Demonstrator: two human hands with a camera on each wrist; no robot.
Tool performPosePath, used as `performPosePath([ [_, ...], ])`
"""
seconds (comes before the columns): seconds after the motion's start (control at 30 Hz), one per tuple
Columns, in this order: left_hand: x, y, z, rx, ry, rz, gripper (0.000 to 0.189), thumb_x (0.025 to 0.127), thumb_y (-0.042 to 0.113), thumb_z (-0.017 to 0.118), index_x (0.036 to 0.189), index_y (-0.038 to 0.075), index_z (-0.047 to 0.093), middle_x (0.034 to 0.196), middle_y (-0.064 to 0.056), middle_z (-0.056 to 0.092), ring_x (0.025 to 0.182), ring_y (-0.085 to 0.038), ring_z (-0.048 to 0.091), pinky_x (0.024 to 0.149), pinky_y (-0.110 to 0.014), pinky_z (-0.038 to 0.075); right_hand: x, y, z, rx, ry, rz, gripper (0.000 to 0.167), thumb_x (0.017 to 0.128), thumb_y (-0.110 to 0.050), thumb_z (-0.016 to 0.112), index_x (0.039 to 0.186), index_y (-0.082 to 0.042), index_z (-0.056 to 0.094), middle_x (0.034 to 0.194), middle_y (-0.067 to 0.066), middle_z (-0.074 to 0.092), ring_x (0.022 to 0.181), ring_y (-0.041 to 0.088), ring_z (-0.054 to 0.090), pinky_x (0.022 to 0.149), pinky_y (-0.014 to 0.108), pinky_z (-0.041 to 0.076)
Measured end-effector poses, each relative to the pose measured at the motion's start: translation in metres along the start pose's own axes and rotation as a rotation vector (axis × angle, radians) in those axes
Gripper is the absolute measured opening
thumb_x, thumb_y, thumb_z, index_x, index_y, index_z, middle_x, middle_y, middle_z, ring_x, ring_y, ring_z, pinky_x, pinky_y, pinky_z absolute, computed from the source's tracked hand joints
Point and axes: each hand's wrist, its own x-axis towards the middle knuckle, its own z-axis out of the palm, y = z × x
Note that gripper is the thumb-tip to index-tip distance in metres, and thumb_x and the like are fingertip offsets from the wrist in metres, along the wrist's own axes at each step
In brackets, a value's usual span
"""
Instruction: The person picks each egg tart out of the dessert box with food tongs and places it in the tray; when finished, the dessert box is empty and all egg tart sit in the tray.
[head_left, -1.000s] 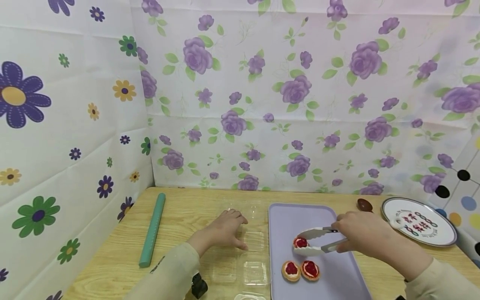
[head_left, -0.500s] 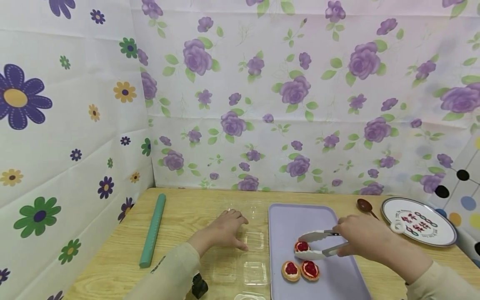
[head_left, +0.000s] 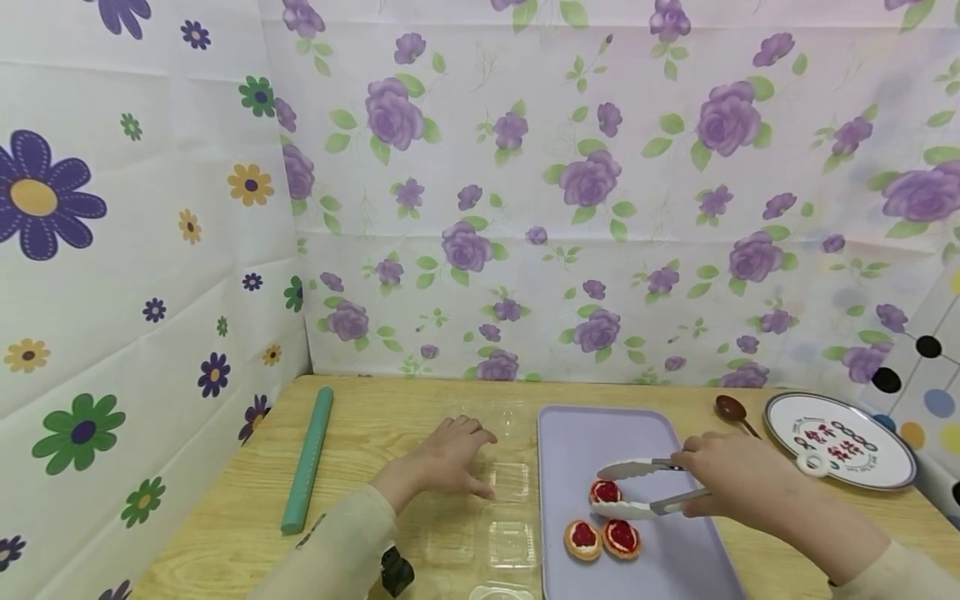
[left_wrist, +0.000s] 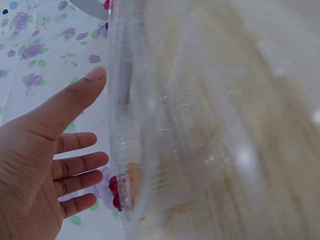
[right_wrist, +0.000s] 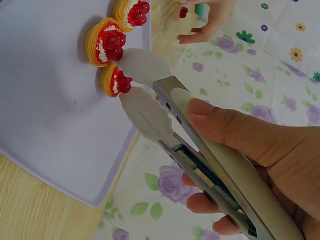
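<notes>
My right hand (head_left: 757, 479) grips a pair of tongs (right_wrist: 227, 167) with silver arms and pale scalloped ends. Those ends stand on either side of a small tart (head_left: 606, 492) with a red fruit topping, over the lilac tray (head_left: 592, 433). Two more such tarts, one on the left (head_left: 582, 540) and one on the right (head_left: 621, 538), lie side by side just in front of it. Beside the tray, my left hand (head_left: 446, 458) is over a clear plastic container (head_left: 512, 546) with compartments. Its fingers are extended near the container wall (left_wrist: 127, 100), holding nothing.
A teal rolling pin (head_left: 307, 462) lies at the left of the table. Back right, a dark brown spoon (head_left: 730, 408) and a white plate (head_left: 862, 442) with red writing sit beyond my right arm. Flowered cloth (head_left: 480, 208) hangs behind the table.
The tongs and the tart between their ends have shifted slightly toward the front right, nearer the other two tarts. My right hand has drifted a little right. The left hand has stayed put.
</notes>
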Motion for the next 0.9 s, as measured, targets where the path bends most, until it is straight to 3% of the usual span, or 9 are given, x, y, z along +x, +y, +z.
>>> performPosePath([
  [0.27, -0.005, -0.01, -0.012, -0.02, 0.043, -0.003, 0.074, 0.074, 0.056, 0.075, 0.133, 0.016, 0.054, 0.128, -0.005, 0.056, 0.123, -0.026, 0.048, 0.106, -0.047, 0.038, -0.012, 0.008, 0.0, 0.027, 0.038, 0.024, 0.054, 0.065, -0.054, 0.079, 0.104, -0.018, 0.072, 0.086, -0.01, 0.062, 0.072, 0.006, 0.056, 0.058, 0.029, 0.049],
  [0.47, -0.016, -0.023, -0.022, -0.089, 0.102, -0.035, 0.071, 0.075, 0.049, 0.078, 0.132, 0.014, 0.055, 0.127, -0.007, 0.057, 0.124, -0.032, 0.049, 0.107, -0.054, 0.036, -0.019, 0.01, -0.007, 0.07, 0.056, 0.056, 0.057, 0.067, -0.056, 0.076, 0.109, -0.019, 0.071, 0.091, -0.012, 0.062, 0.073, 0.003, 0.056, 0.057, 0.025, 0.047],
  [0.6, -0.025, -0.032, -0.026, -0.128, 0.15, -0.059, 0.072, 0.074, 0.045, 0.08, 0.133, 0.013, 0.054, 0.128, -0.008, 0.057, 0.123, -0.033, 0.05, 0.105, -0.055, 0.037, -0.022, 0.012, -0.013, 0.097, 0.071, 0.073, 0.06, 0.068, -0.059, 0.073, 0.112, -0.019, 0.07, 0.098, -0.009, 0.064, 0.078, 0.008, 0.061, 0.058, 0.026, 0.05],
  [0.9, -0.044, -0.046, -0.016, -0.29, 0.254, -0.119, 0.072, 0.074, 0.033, 0.082, 0.136, 0.012, 0.052, 0.128, -0.01, 0.057, 0.12, -0.032, 0.053, 0.1, -0.051, 0.045, -0.027, 0.009, -0.015, 0.14, 0.23, 0.06, 0.057, 0.072, -0.053, 0.075, 0.116, -0.017, 0.069, 0.108, -0.001, 0.069, 0.088, 0.02, 0.067, 0.066, 0.035, 0.055],
])
